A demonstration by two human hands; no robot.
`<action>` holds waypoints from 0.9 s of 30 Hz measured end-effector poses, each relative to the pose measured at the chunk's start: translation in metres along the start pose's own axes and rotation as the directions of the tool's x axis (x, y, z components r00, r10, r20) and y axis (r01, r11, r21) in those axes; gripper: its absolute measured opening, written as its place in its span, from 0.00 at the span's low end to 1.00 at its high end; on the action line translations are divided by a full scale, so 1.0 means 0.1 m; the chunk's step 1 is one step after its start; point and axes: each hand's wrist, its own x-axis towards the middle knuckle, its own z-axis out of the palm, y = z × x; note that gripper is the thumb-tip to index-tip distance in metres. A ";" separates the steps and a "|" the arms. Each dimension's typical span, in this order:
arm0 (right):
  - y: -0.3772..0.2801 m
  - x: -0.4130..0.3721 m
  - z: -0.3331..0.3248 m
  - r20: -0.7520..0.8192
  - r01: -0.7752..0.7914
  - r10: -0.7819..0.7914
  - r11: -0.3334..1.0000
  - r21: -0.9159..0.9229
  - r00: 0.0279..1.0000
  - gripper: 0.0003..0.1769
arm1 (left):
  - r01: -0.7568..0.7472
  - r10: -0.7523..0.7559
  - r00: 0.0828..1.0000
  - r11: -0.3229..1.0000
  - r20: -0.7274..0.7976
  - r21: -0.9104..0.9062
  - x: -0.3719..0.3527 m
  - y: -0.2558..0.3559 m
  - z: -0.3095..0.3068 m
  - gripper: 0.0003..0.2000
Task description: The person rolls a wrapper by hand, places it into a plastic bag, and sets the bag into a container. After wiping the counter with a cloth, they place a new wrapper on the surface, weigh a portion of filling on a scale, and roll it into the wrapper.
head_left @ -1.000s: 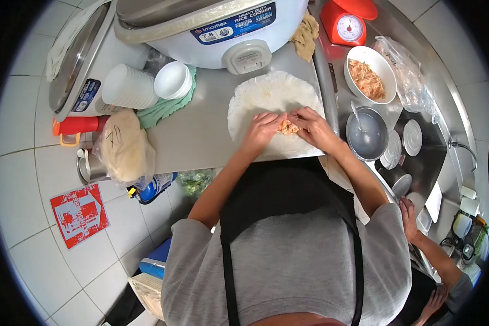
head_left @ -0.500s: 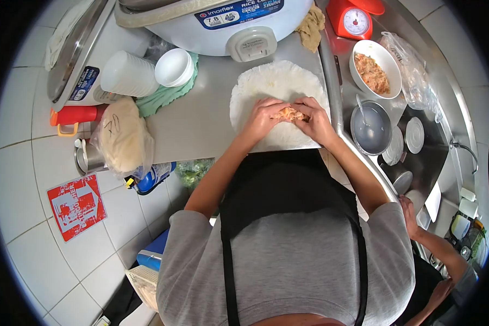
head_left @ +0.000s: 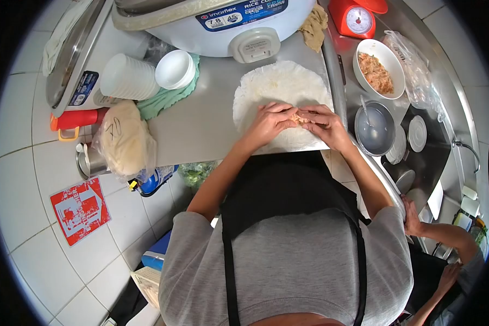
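Observation:
A stack of round, thin white wrappers (head_left: 280,81) lies on the steel counter, its near side reaching the front edge. On it sits a small mound of orange-pink minced filling (head_left: 297,118), mostly covered by my fingers. My left hand (head_left: 270,124) curls over the filling's left end, fingers bent and close together. From the other side, my right hand (head_left: 325,125) pinches the right end between thumb and fingers. A little filling shows in the narrow gap between both hands.
Right of the counter are a white bowl (head_left: 399,81) of filling, a metal bowl (head_left: 358,133) with cloudy liquid and a spoon, and a red scale (head_left: 342,19). A large rice cooker (head_left: 244,32) stands behind. Another person's hand (head_left: 413,217) rests at the lower right edge.
My fingers have closed in over the filling, so less of it shows between my hands. The view has shifted slightly.

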 end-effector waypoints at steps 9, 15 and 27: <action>0.03 0.08 -0.01 -0.011 0.096 -0.102 0.963 -0.253 0.995 0.23 | -0.081 0.075 0.995 0.994 -0.073 -0.078 0.03 -0.14 0.19 0.23; -0.12 0.15 0.04 -0.011 0.060 -0.065 0.959 -0.275 0.998 0.22 | 0.086 -0.096 0.994 0.980 -0.051 -0.179 -0.12 -0.01 -0.09 0.21; -0.10 0.10 -0.10 -0.019 0.052 -0.059 0.960 -0.274 0.998 0.30 | -0.017 0.015 1.000 0.996 0.016 0.091 -0.15 0.05 -0.24 0.27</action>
